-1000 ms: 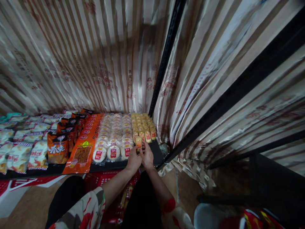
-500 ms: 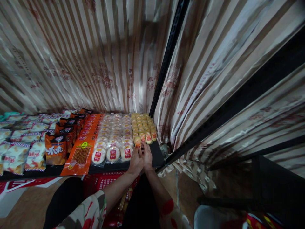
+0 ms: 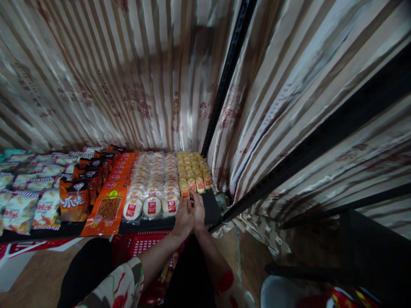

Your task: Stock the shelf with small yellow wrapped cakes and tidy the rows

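Observation:
On the right end of the shelf, small yellow wrapped snack packs with red labels stand in rows. At the near edge of these rows, my left hand and my right hand are side by side. The fingers of both close on the lower end of the front-left yellow snack pack, which stands upright and touches its row. Part of that pack is hidden behind the fingertips. Just left of my hands lie round white rice crackers in clear wrappers with red labels.
Left along the black shelf are an orange pretzel-stick pack, orange-black bags and white snack bags. Below is a red basket. Black posts and striped curtains stand behind; a white stool-like shape is lower right.
The front-left yellow pack sits slightly further left and more upright against its row. Both hands stay almost in the same place on it.

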Tool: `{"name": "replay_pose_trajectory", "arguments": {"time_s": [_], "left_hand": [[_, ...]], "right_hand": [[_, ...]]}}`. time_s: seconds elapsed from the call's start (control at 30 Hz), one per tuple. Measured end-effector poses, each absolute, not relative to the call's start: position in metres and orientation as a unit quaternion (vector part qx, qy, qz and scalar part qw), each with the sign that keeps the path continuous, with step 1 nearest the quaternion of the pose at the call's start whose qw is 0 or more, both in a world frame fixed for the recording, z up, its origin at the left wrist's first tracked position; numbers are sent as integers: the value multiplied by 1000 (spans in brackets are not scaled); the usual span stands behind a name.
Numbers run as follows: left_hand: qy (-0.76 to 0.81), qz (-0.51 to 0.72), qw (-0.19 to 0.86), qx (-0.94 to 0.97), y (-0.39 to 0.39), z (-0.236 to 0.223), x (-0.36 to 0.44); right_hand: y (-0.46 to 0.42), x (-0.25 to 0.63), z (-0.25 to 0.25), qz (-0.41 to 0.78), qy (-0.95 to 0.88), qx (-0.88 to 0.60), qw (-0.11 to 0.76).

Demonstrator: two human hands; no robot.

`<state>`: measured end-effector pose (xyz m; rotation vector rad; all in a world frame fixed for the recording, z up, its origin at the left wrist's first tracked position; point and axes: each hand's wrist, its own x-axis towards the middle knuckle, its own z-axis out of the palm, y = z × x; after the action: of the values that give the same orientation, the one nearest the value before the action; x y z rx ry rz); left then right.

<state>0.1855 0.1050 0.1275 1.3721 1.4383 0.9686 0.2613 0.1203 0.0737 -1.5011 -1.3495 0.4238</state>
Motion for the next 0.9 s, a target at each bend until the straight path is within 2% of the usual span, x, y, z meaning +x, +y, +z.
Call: {"name": "replay_pose_trajectory", "arguments": {"time_s": [0.27,0.9], "left_hand": [[601,343,437,575,102,125,186],[590,358,449,568,100,123,186]], "right_hand": [[116,261,70,151,-581,-625,499],[114,261,75,156,-597,-603,506]]}}
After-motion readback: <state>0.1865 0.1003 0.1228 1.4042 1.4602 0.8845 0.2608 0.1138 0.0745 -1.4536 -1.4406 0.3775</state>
